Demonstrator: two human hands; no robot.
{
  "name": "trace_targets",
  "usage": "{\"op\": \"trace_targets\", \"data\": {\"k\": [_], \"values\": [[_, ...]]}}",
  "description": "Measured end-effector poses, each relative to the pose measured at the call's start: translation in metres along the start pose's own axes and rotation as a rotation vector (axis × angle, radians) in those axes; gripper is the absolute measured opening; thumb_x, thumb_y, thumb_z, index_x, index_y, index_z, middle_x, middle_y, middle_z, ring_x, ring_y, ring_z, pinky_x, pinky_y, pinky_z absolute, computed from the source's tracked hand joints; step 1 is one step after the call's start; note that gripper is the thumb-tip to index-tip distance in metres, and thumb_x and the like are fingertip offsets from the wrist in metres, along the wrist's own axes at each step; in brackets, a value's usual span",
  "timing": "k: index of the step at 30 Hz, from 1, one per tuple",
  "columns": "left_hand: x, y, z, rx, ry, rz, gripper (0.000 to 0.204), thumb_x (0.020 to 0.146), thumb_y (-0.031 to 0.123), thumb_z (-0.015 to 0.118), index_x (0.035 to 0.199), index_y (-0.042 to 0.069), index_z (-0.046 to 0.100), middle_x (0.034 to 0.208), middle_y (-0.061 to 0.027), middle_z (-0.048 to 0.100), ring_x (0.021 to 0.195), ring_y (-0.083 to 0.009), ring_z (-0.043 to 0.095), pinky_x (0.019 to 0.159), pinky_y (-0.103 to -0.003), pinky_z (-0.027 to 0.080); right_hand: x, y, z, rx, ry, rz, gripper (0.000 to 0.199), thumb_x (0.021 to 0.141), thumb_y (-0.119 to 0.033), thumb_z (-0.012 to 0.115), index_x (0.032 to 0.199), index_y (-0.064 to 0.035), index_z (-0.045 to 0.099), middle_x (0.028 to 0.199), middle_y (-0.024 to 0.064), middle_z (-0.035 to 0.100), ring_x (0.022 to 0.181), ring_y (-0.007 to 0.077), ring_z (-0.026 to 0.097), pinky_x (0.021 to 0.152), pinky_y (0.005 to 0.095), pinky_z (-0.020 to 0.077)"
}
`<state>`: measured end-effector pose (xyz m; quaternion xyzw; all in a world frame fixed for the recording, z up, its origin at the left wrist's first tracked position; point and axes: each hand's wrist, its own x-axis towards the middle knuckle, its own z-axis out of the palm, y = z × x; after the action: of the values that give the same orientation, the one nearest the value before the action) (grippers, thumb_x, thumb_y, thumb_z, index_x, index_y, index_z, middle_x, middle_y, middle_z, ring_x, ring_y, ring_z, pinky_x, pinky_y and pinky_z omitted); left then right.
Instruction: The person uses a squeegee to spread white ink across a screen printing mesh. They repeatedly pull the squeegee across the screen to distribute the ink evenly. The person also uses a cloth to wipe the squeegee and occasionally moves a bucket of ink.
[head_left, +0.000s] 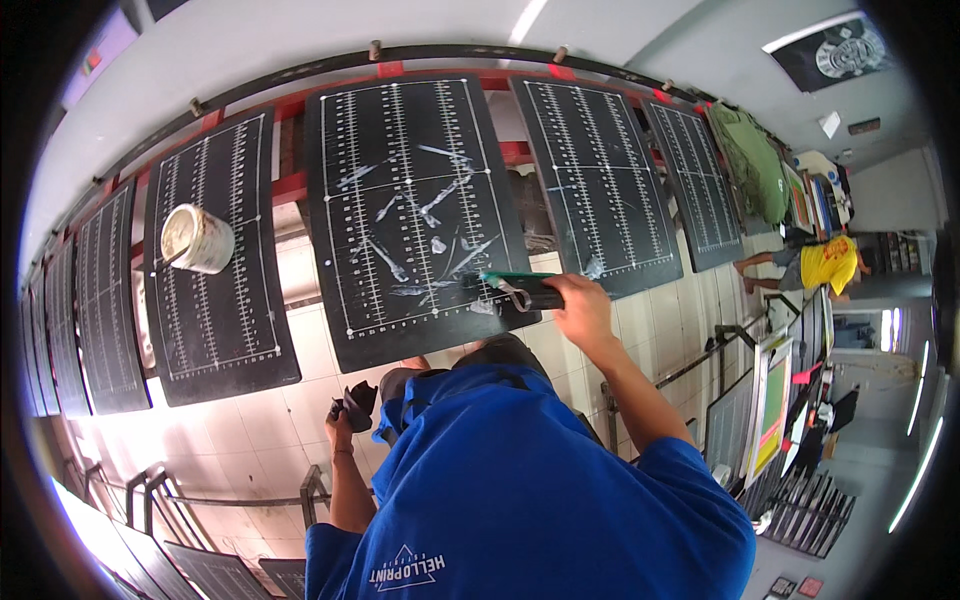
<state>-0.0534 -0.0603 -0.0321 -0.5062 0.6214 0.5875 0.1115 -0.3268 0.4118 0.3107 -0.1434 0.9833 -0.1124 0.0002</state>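
Head view: right hand (586,314) is gripping the outer end of a flat black tool w/ a green edge (538,292), which reaches left over the near right corner of the black ruled board (368,130) ahead of me. Prob. held by the end so the rest extends over the board & my fingers stay off its surface; can't tell if the edge touches. A pale curled strip (512,292) hangs by the tool.

Left hand (340,428) is low at my left, wrapped round a dark crumpled bundle (358,405), material unclear. It's well apart from the board, maybe b/c only one hand is needed there.

Pale smears (431,213) are scattered on the board, mostly mid to near part. On the next board left (215,335) sits a white bucket (214,245), open top, prob. parked there to be within reach w/o crowding the smeared board. To the right, another ruled board (612,205) has a pale blob (593,267) at its near edge.

Farther out, a red frame (290,187) runs under the row, presumably the support. Far right: green cloth (752,165) draped at the row's end, & a person in a yellow top (828,265).
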Motion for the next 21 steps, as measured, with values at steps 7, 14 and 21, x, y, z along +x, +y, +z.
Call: {"op": "trace_targets", "data": {"k": [7, 14, 21], "values": [[0.007, 0.011, 0.02, 0.2, -0.012, 0.063, 0.039, 0.086, 0.023, 0.064, 0.114, -0.004, 0.066, 0.096, -0.0132, 0.07, 0.085, -0.0199, 0.065, 0.075, -0.036, 0.052, -0.087, 0.095, -0.004, -0.126, 0.195, 0.198, 0.04, 0.068, 0.005, 0.063, 0.105, -0.0094, 0.07, 0.106, 0.0073, 0.071, 0.101, 0.0284, 0.066, 0.088, 0.0407, 0.0509], [-0.028, 0.024, 0.05, 0.217, -0.015, 0.053, 0.039, 0.087, 0.023, 0.063, 0.117, -0.003, 0.065, 0.099, -0.0132, 0.07, 0.09, -0.0218, 0.067, 0.079, -0.037, 0.052, -0.065, 0.147, 0.021, -0.17, 0.216, 0.171, 0.057, 0.064, 0.002, 0.071, 0.12, -0.0114, 0.066, 0.117, 0.0055, 0.066, 0.105, 0.0279, 0.063, 0.088, 0.0405, 0.0504], [-0.082, 0.019, 0.088, 0.138, 0.029, 0.113, 0.035, 0.091, 0.02, 0.062, 0.118, -0.004, 0.065, 0.102, -0.0144, 0.071, 0.092, -0.0231, 0.066, 0.081, -0.036, 0.052, 0.091, 0.229, -0.032, -0.11, 0.035, 0.097, 0.037, 0.072, -0.005, 0.073, 0.109, -0.0126, 0.07, 0.104, 0.0045, 0.068, 0.098, 0.0269, 0.066, 0.083, 0.0404, 0.0537]]}}
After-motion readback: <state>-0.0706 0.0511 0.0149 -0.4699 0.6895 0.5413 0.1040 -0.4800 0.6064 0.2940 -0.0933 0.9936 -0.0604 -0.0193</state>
